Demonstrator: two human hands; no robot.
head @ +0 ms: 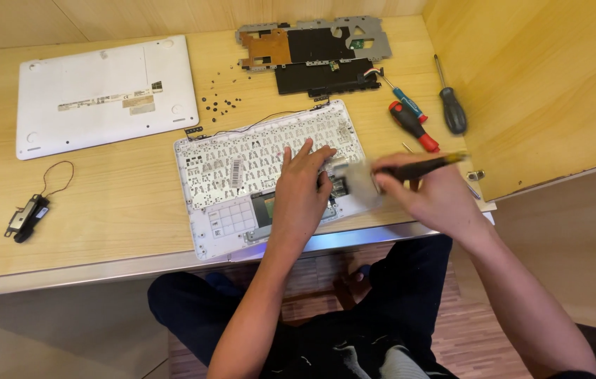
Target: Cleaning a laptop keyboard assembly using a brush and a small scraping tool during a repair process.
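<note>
The white keyboard shell [270, 168] of an opened laptop lies underside up on the wooden bench [101, 210], at its near edge just in front of the person. It looks light and thin, probably flexing if lifted by one corner, and its exposed foil and small parts look fragile; the plain plastic rim along its sides seems the safest place to take hold.

The left hand [301, 196] lies flat on the shell's right half, fingers spread and pressing down. The right hand [435, 196], just right of the shell, is closed around a dark-handled brush [410, 170] whose pale, blurred bristles touch the shell's right edge.

A small white barcode sticker [236, 172] sits upright on the shell, left of its middle. Behind the shell lie scattered black screws [217, 102], a black battery [322, 76] and a grey metal frame [312, 42] with an orange patch. Behind and right of the shell lie three screwdrivers: blue-handled [405, 102], red-and-black [414, 126] and black [452, 109]. Behind and left of it rests the white bottom cover [105, 95], bearing long rectangular white and silver labels across its middle. Far left of the shell lies a small black speaker [28, 216] with a looped wire.
</note>
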